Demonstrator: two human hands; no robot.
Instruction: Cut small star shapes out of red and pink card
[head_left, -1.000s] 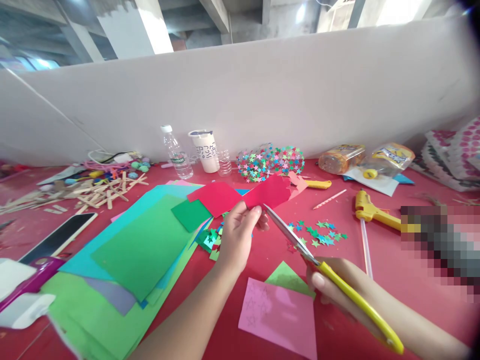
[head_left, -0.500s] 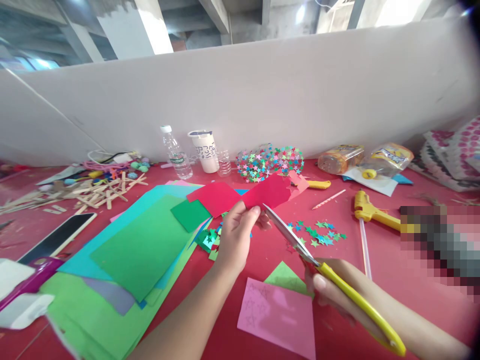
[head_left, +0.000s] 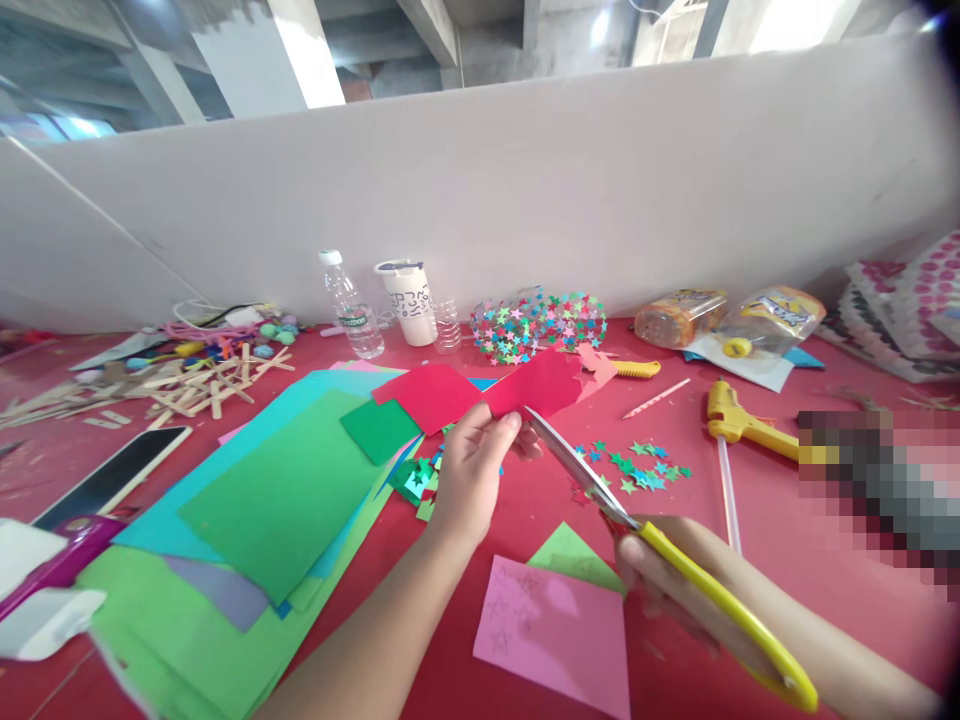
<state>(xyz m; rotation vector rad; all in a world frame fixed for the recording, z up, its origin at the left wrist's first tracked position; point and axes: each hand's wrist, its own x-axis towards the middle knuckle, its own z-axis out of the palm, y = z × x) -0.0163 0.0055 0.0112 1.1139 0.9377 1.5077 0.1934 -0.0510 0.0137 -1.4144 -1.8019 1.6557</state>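
My left hand (head_left: 474,465) pinches the lower edge of a piece of red paper (head_left: 536,385), held above the table. In my right hand (head_left: 667,570) are yellow-handled scissors (head_left: 577,465), their blade tips at the red paper beside my left fingers. The blades look nearly closed. Below the scissors lies a pink sheet (head_left: 555,635) with pencilled stars, partly over a light green piece (head_left: 574,555). Cut paper stars (head_left: 637,468) are scattered behind the scissors. Left of my left hand are another red sheet (head_left: 435,395) and a small green piece (head_left: 379,430).
Large green sheets (head_left: 277,490) are stacked at left, near a phone (head_left: 112,475). A water bottle (head_left: 352,305), a cup (head_left: 409,300) and star-filled clear containers (head_left: 510,325) stand at the back. Right are a yellow glue gun (head_left: 750,425) and a yellow cutter (head_left: 637,370). Wooden sticks (head_left: 214,385) lie far left.
The scissor handles have spread slightly, the lower yellow one shifting a little down and right. My left hand and the red paper look almost unmoved.
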